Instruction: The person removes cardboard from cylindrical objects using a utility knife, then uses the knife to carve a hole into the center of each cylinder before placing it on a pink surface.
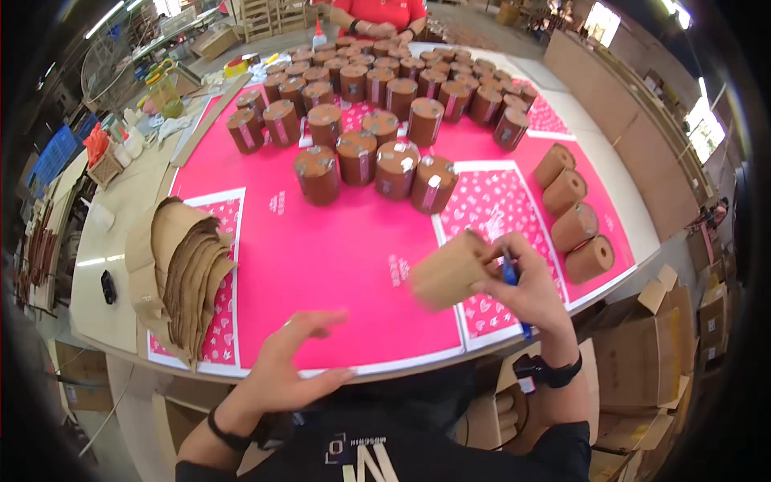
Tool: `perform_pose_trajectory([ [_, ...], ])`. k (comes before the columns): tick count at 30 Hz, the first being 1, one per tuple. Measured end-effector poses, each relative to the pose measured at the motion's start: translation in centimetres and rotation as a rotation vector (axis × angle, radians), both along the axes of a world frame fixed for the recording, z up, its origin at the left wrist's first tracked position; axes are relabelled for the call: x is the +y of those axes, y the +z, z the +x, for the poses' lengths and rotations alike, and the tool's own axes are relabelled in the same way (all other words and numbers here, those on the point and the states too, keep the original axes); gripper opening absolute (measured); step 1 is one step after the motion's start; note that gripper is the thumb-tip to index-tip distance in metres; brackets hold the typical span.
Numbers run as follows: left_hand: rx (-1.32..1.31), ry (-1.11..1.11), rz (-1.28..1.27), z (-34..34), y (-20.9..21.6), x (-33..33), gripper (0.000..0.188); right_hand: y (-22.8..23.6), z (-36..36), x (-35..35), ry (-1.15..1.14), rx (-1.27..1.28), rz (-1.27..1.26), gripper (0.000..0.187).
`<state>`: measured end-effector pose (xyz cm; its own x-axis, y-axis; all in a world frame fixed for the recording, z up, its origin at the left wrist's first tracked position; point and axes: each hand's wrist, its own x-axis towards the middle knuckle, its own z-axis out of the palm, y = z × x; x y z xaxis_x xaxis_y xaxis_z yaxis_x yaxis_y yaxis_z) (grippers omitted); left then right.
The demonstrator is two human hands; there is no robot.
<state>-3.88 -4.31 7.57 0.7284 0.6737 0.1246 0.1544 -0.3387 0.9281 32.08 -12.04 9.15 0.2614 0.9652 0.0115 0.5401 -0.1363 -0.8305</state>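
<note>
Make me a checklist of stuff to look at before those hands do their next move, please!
1. Bare right hand on the tan paper-looking cylinder: ok, gripping one end.
2. Bare left hand free: ok, nothing held.
3. Right hand free of tools: not ok, it also has a slim blue tool.
4. Curved stack of brown paper sheets apart from both hands: ok, at left.
5. Cylinder's surface smooth: cannot tell, blurred.
</note>
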Motion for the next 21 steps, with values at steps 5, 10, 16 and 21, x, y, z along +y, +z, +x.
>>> perform_pose_trajectory([
  [5,-0.071,-0.193,-0.669,2.6,-2.1,1.8,0.102,-2.3,-7.7,0.7,0.326,0.697,-0.141,0.039],
  [10,-0.097,0.137,-0.882,1.8,-3.1,0.7,0.090,-5.5,-9.2,0.6,0.185,0.537,0.006,0.040],
  [16,0.573,0.447,0.333,2.5,-3.3,-1.0,0.091,-7.7,-9.7,-2.1,0.046,0.627,-0.275,0.052],
  [21,0.431,0.137,0.155,2.0,-4.3,-0.2,0.087,-10.3,-10.7,-4.6,0.163,0.530,-0.177,0.069],
])
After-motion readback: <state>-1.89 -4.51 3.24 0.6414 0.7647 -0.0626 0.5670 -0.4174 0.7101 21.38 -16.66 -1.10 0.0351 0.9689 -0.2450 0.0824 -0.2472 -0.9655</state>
